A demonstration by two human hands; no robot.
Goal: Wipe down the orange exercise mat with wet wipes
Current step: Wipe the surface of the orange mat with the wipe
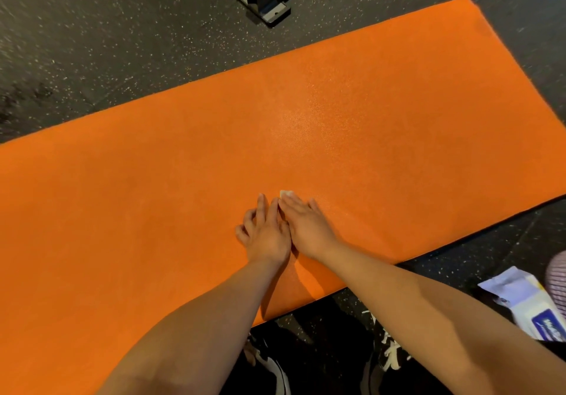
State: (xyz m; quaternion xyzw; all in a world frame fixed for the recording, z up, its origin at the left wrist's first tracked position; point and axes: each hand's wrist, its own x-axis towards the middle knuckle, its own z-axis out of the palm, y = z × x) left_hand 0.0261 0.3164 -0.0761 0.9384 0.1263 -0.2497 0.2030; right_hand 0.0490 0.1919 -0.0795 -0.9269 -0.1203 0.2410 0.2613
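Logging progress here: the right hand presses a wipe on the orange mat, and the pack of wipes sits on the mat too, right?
Not quite. The pack of wipes lies on the dark floor beside the mat, as the head view shows. The right hand does press the wipe on the mat.

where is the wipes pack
In the head view the wet wipes pack lies on the dark floor at the lower right, off the near edge of the orange mat, beside the right forearm.
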